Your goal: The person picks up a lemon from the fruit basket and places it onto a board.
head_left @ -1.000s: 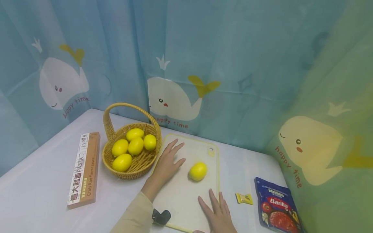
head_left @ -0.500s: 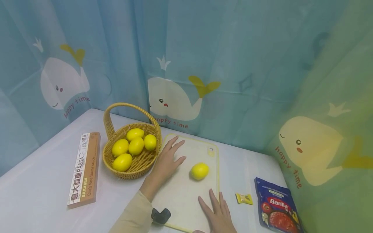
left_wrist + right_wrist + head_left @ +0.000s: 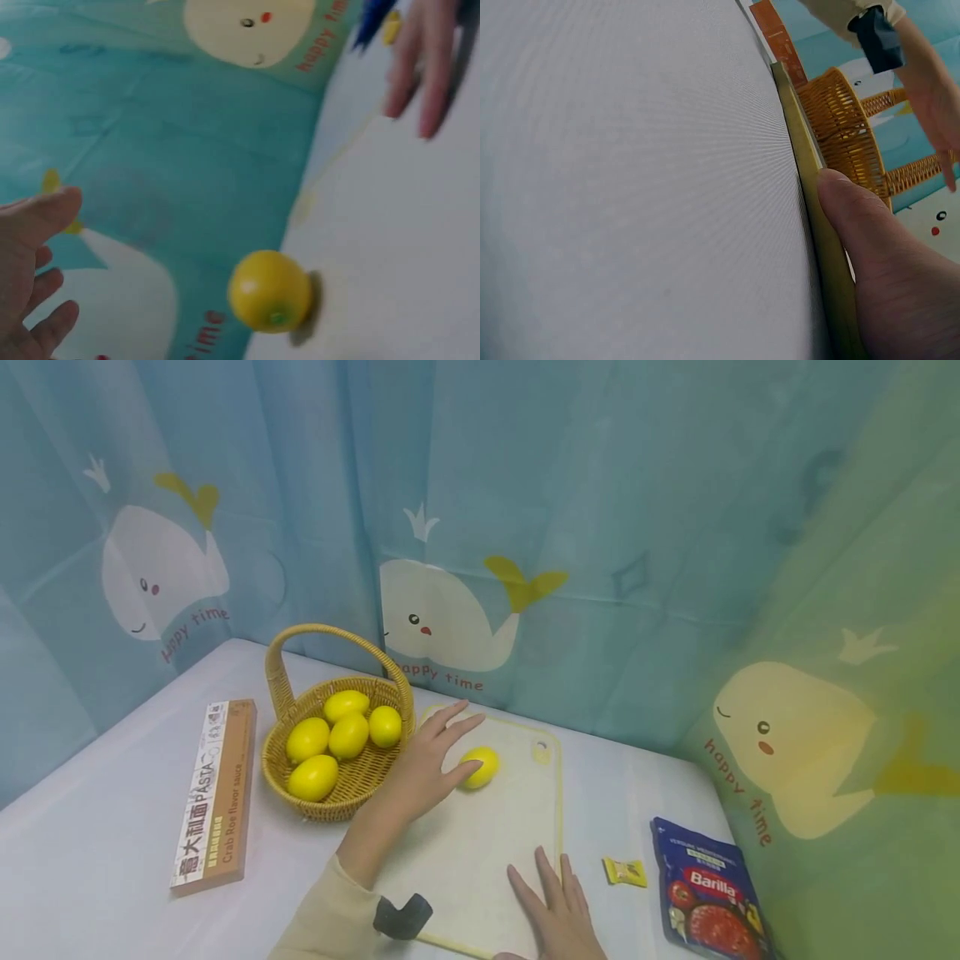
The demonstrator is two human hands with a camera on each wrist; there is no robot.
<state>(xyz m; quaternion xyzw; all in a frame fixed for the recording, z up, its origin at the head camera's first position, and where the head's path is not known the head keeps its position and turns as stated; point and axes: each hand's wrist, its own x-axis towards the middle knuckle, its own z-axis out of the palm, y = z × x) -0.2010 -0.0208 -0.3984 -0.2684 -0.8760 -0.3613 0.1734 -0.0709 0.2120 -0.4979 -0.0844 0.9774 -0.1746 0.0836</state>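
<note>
On board, lemon; gap to left hand: left wrist view only.

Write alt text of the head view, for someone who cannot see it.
A person's left hand is near a lemon on a pale cutting board; the right hand is at the board's right edge. A wicker basket of lemons stands left.

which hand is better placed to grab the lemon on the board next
Probably the left hand: in the head view it partly covers the lemon, though the left wrist view shows a gap. The right hand is farther off, at the edge of the board.
</note>
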